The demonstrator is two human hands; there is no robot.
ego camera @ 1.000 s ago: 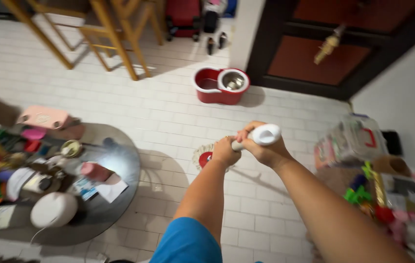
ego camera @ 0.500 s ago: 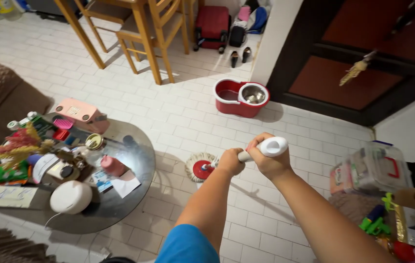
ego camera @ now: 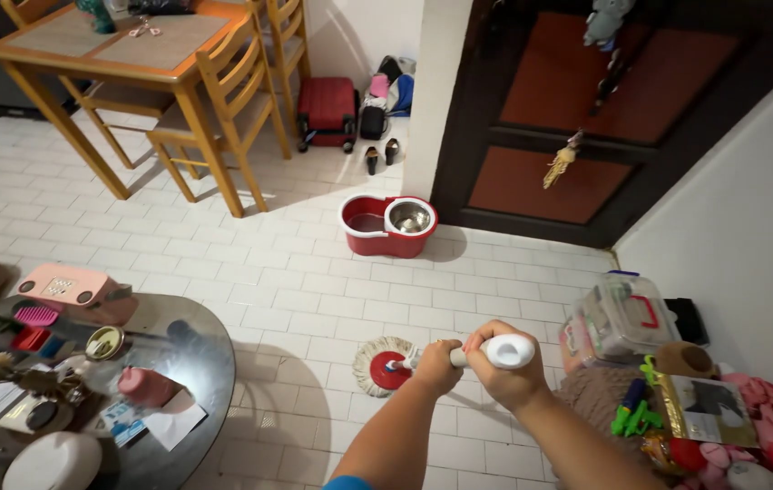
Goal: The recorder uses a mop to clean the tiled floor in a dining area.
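White tiled floor (ego camera: 314,299), dark wooden door (ego camera: 586,118) ahead, round glass table (ego camera: 191,363) cluttered at left, toy pile at right. Step in hand, by look: mopping tiles between table and toys. Spin mop head (ego camera: 385,366) flat on floor, near table edge, well apart from red spin bucket (ego camera: 388,225) by door. Left hand (ego camera: 438,365) closed around mop pole low down; right hand (ego camera: 504,367) clamped on white handle grip (ego camera: 509,350) at top. Next stroke calls for firm two-hand hold, head kept flat, steering clear of table.
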